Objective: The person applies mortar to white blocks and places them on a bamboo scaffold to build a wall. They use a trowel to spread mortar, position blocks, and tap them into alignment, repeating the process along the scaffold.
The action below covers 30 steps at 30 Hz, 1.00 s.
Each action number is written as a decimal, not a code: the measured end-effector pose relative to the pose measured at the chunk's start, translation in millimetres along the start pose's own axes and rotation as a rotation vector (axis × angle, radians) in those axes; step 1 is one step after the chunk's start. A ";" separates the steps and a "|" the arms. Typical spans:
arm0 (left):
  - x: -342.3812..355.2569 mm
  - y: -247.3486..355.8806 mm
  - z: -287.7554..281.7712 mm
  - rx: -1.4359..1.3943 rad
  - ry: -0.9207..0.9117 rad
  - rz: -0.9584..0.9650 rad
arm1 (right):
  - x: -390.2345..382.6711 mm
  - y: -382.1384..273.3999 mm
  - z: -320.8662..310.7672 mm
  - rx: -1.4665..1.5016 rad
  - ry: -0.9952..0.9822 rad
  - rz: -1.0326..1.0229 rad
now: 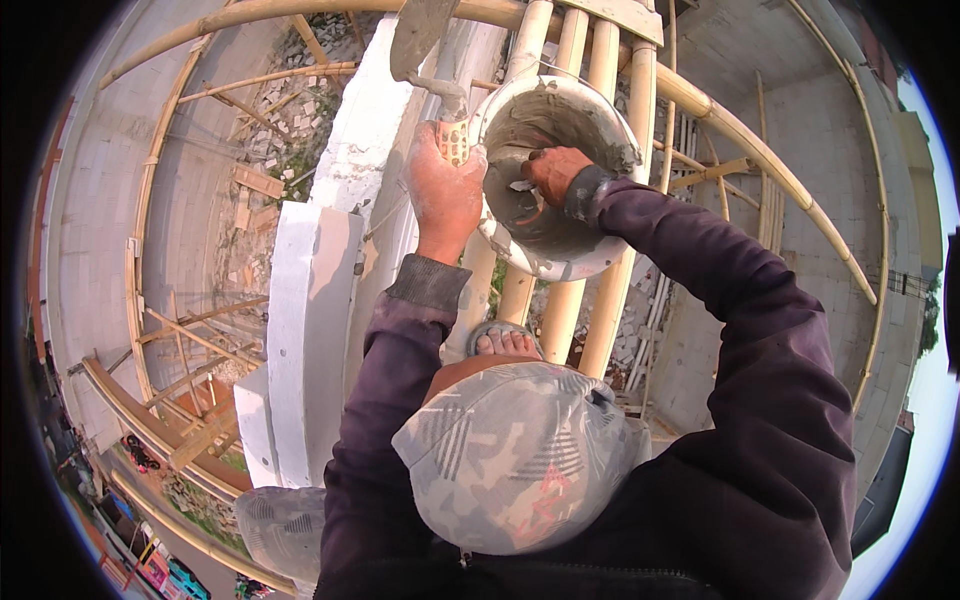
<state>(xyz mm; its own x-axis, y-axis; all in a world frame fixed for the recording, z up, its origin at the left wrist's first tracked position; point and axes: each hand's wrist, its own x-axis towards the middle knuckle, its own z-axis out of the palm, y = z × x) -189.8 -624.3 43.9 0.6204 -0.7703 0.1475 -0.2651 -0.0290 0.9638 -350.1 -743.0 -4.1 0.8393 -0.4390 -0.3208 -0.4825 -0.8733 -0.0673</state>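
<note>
My left hand (440,190) grips the patterned handle (453,140) of a mortar-smeared trowel (420,40), its blade pointing up, left of a white bucket (572,264). My right hand (560,170) is inside the bucket, fingers curled on a small pale piece that I cannot make out, above grey mortar (530,220) lining the inside. The bucket rests on bamboo poles (565,315). Beside my left hand runs a white block wall (340,140), coated with mortar in places.
My sandalled foot (505,340) is on the poles below the bucket, my clothed knee (520,450) above it. Bamboo scaffolding (760,150) surrounds me. Rubble (275,130) lies far below between grey walls (840,150). A street with vehicles (180,575) shows at lower left.
</note>
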 end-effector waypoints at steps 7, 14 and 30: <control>-1.1 1.9 -1.6 0.056 0.002 -0.019 | -7.5 1.5 -23.0 0.016 -0.073 0.199; 0.0 6.9 -2.0 0.087 -0.015 -0.035 | 15.1 8.2 4.6 -0.001 -0.032 0.210; -0.2 7.3 -1.0 0.066 -0.009 -0.039 | 17.0 5.2 11.1 -0.040 -0.143 0.145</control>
<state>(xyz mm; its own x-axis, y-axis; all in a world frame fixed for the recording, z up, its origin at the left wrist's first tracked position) -191.1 -623.8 51.2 0.6245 -0.7735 0.1079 -0.2894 -0.1009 0.9519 -341.2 -752.7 -20.4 0.7162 -0.5287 -0.4556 -0.5829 -0.8121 0.0261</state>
